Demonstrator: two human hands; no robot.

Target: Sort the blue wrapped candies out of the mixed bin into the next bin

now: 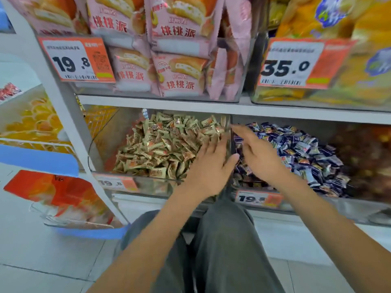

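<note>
Landmark = the clear divider wall (229,132) btwn the two lower-shelf bins.

Far left of it: orange-print packs (31,123) on a side rack, blurry. Left of divider, the mixed bin (135,182) holds a heap of gold/tan wrapped candies (165,144); no blue piece visible on top of that heap, so any strays are prob. buried or under the hand. Left hand (208,166) lies just left of the divider, palm down over the gold heap, fingers roughly straight and spread, thumb toward the divider; can't see anything held, though the underside is hidden. Right hand (257,151) is right of the divider over the next bin (317,204), fingers extended toward the divider's top edge, motion-blurred; whether it pinches a candy I can't tell. Under and right of it: the pile of blue wrapped candies (302,153), filling that bin. Above the divider, pink pie packs (177,66) on the upper shelf w/ price tags.

Handling, my read: candies are light, small, wrappers crinkly and slick, so they'll slide in a loose heap. Best pinch a twisted/flat wrapper end or the body w/ thumb + two fingers; rake gold ones aside gently to expose blue. Not fragile.
</note>
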